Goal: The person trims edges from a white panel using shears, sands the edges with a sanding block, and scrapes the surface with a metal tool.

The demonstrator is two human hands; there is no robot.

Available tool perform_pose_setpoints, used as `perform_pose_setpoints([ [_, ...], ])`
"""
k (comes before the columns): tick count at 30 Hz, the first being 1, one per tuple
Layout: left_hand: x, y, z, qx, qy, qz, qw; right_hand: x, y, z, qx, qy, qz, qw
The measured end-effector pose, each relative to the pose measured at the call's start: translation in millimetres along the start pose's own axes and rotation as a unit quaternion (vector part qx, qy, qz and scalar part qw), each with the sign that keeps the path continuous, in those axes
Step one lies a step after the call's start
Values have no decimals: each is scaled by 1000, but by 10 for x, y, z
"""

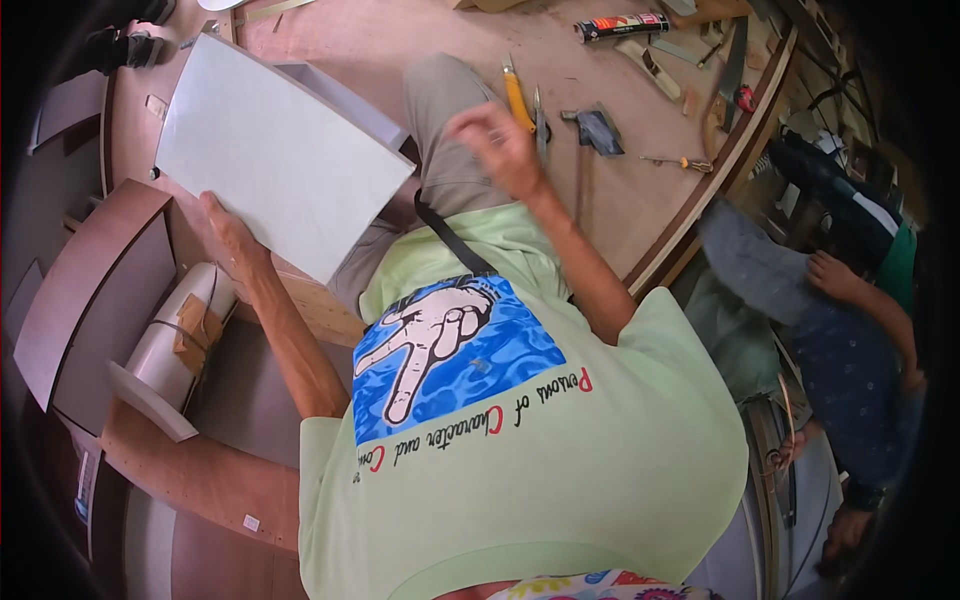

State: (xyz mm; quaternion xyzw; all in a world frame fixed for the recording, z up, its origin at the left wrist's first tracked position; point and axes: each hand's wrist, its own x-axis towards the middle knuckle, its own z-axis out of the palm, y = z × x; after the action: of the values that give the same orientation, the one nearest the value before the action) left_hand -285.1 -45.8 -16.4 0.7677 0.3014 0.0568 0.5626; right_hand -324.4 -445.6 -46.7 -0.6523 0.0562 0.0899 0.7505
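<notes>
Left hand (235,240) clamped on near edge of white box (285,160), at left edge of bench (630,205). Right hand (500,150) raised over thigh, blurred; cannot tell whether fingers together. Beyond: yellow cutter (516,95), scissors (541,125); screwdriver (685,163) near bench's right edge.
</notes>
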Motion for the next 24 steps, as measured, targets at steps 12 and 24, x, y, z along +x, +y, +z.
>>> perform_pose_setpoints([
  [12,-63,245,43,58,38,67,995,-1085,2428,-872,-458,183,221,841],
  [24,-851,896,856,328,-244,553,726,-660,344,-687,-431,243,-81,865],
])
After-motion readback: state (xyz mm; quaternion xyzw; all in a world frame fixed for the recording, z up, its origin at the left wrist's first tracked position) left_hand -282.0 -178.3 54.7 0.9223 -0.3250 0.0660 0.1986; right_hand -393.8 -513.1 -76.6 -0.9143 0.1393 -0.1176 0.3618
